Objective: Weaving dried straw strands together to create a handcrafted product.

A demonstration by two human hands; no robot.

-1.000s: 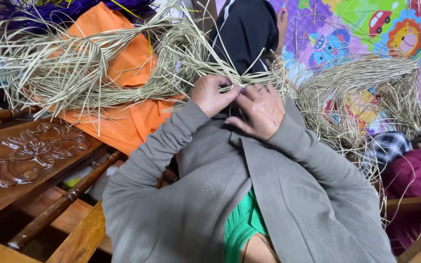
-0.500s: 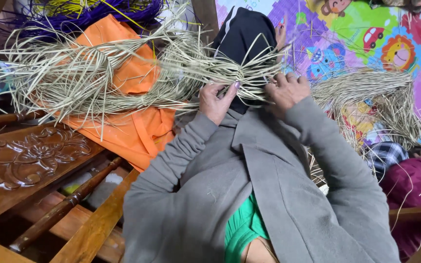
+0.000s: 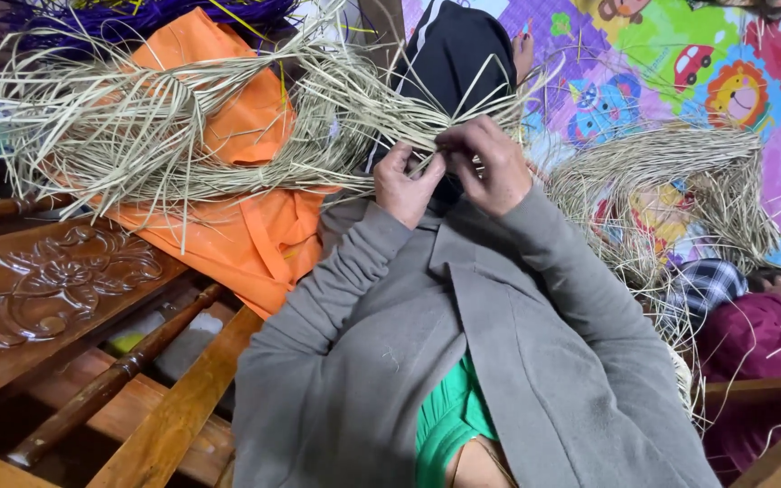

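Pinched between my left hand and right hand, both closed on it, the straw braid lies across my raised knee, a woven length trailing left over the orange cloth, loose strands remaining unworked.

Two hands, two straw bundles (pale), one orange bag.
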